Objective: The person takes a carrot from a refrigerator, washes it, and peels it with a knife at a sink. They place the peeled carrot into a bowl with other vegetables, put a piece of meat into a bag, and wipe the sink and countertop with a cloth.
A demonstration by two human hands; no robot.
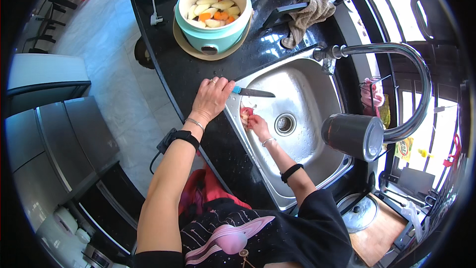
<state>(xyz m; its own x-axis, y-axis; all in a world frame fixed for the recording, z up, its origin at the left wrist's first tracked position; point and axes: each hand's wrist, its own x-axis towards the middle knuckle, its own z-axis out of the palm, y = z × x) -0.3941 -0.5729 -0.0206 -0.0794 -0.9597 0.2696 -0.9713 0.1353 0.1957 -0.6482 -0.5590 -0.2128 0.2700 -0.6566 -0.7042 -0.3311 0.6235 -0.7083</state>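
Observation:
My left hand (pixel 212 96) is closed around the blue handle of a knife (pixel 256 92) at the counter's edge. The blade points out over the stainless-steel sink (pixel 301 78). Down inside the basin, my right hand (pixel 258 125) has its fingers bunched on a small heap of reddish and pale peelings (pixel 245 113) against the near-left wall. The drain (pixel 285 124) lies just right of that hand. Beyond my left hand, a mint-green electric pot (pixel 212 39) holds pale cut chunks (pixel 206 0) and orange carrot pieces (pixel 221 15) in dark liquid.
A chrome faucet (pixel 416 63) arches over the right side of the sink, with a grey cylinder (pixel 353 136) at its end. A brown cloth (pixel 310 15) drapes over a dark stand. A white plug (pixel 156 18) rests on the black counter (pixel 156 41). A pot lid (pixel 357 212) lies on a wooden board (pixel 383 230).

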